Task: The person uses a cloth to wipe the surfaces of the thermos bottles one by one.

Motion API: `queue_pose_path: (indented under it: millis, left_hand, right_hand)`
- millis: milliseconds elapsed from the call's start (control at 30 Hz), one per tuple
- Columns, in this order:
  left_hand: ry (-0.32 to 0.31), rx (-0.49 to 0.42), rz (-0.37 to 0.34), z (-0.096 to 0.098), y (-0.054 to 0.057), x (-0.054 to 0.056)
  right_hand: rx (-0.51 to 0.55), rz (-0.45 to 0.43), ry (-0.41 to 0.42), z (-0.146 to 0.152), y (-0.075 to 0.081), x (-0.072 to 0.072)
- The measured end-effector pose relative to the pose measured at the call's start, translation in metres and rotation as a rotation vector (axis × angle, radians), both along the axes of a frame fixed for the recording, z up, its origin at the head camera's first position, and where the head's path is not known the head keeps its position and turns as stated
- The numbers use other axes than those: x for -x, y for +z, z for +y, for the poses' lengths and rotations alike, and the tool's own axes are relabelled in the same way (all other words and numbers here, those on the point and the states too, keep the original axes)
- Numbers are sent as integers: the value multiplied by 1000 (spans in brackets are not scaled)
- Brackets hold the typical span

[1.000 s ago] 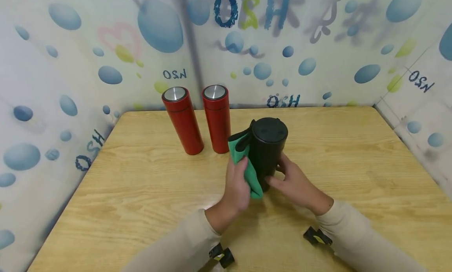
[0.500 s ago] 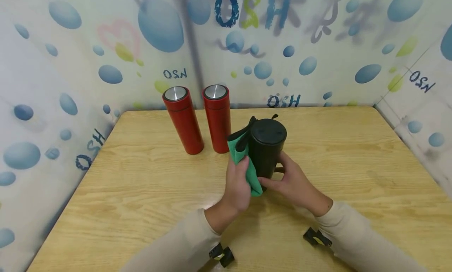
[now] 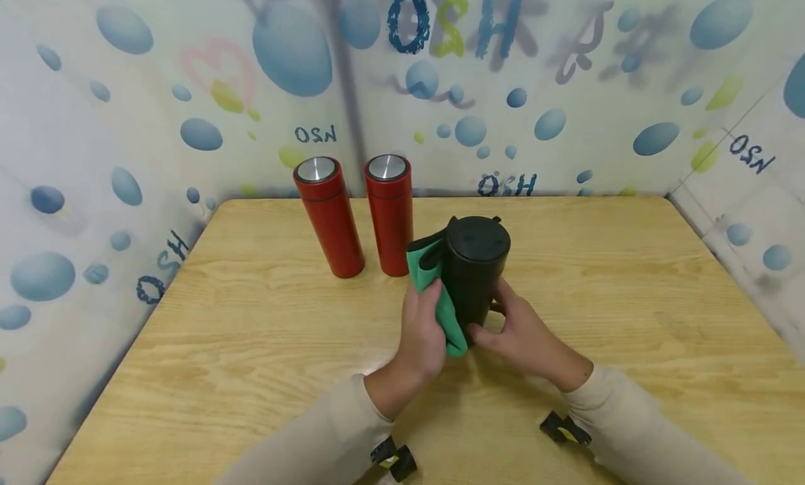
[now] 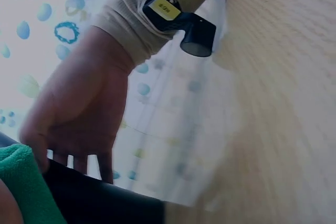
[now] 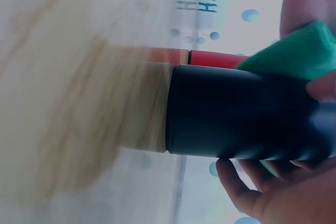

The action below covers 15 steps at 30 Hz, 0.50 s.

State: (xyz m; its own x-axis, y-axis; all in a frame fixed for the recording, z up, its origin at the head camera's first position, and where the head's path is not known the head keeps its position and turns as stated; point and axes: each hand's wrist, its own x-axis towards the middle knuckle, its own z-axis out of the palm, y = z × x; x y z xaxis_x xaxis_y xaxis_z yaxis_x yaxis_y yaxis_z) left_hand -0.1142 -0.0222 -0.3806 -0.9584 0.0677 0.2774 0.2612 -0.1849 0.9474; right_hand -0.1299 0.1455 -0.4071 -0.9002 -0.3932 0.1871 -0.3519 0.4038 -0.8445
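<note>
A black cylindrical container with a flat black top stands on the wooden table between my two hands. My left hand holds a folded green cloth with a black edge against the container's left side, the thumb over the cloth. My right hand grips the container low on its right side, thumb in front. In the right wrist view the base of the black container meets the tabletop, and fingers curl along its side. The left fingers behind the cloth are mostly hidden.
Two red flasks, the left one and the right one, with silver lid tops, stand upright behind and left of the container. The wooden table ends at patterned walls at the back and sides.
The black tab at the container's top rim shifts slightly, and my right thumb moves left, then back right along its side. The left hand keeps the cloth in place.
</note>
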Motion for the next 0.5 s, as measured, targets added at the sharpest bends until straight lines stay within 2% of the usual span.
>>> queue_pose_path:
  millis: [167,233,300,500]
  left_hand:
    - [1,-131,91,1,9,-4]
    - [-7,-164,66,2,8,-6]
    - [-21,-160,26,2,7,-7]
    - [-49,-41,-107,3,-2,-3]
  right_hand:
    - [-6,25,-17,-1,1,-1]
    - [-13,22,-25,-1,1,-1]
    - [-17,22,-39,-1,0,-2]
    - [-11,27,-113,-1,-3,-1]
